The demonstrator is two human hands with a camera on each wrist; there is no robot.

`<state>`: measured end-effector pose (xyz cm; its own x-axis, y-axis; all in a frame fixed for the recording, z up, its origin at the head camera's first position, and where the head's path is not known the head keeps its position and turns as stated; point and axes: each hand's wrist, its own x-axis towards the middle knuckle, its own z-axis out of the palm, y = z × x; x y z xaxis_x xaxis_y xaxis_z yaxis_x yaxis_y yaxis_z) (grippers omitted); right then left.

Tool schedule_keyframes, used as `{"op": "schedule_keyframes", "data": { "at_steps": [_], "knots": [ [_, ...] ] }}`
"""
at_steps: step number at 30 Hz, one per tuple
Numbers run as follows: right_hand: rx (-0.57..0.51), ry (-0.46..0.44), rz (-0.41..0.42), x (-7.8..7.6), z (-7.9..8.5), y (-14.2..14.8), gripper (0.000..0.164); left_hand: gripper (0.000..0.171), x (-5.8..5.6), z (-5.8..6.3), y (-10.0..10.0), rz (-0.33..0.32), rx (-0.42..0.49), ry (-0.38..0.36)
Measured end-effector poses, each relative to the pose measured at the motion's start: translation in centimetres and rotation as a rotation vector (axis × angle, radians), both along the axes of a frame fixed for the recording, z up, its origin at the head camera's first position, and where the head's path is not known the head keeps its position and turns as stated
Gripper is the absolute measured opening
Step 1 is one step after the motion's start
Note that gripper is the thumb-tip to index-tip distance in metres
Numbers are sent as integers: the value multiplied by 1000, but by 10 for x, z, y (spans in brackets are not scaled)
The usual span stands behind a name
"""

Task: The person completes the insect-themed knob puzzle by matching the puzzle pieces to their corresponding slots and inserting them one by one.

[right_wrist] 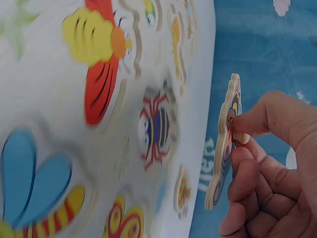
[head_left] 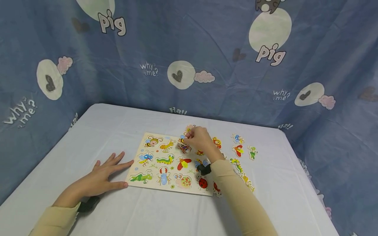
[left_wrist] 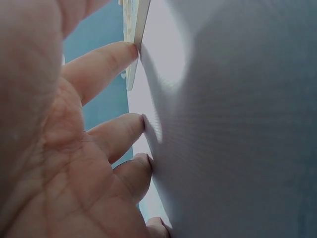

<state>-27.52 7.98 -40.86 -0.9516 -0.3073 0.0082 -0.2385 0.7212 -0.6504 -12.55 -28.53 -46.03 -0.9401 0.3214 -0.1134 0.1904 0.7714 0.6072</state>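
Observation:
My right hand (head_left: 201, 140) pinches a wooden puzzle piece (right_wrist: 224, 148) by its small knob, with thumb and fingertips. In the right wrist view the piece stands edge-on, raised above the puzzle board (head_left: 138, 185). From the head view it shows blue and dark yellow parts, close to the spider picture (head_left: 184, 148) at the board's far edge. My left hand (head_left: 101, 175) lies spread at the board's left side, thumb and index fingertips right at its edge. The left wrist view has a fingertip (left_wrist: 130, 50) against the board's side and other fingertips on the white cloth.
Loose insect pieces lie right of the board, among them a red-winged one (head_left: 238, 150), a green one (head_left: 252, 152) and a caterpillar (head_left: 237, 165). A ladybird piece (head_left: 217, 189) is by the board's right edge. Behind the table hangs a blue printed curtain (head_left: 224, 98).

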Motion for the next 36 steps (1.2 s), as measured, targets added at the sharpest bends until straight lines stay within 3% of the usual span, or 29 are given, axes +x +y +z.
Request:
{"op": "schedule_keyframes", "data": {
  "at_steps": [13, 21, 36],
  "knots": [
    [-30, -41, 74, -1, -6, -43, 8, 83, 0, 2, 2, -10, 12, 19],
    [-13, -91, 44, 4, -18, -70, 13, 83, 1, 0, 0, -7, 13, 23],
    [19, -110, 74, 4, -27, -88, 13, 84, 2, 2, 0, 4, 4, 11]
  ]
}}
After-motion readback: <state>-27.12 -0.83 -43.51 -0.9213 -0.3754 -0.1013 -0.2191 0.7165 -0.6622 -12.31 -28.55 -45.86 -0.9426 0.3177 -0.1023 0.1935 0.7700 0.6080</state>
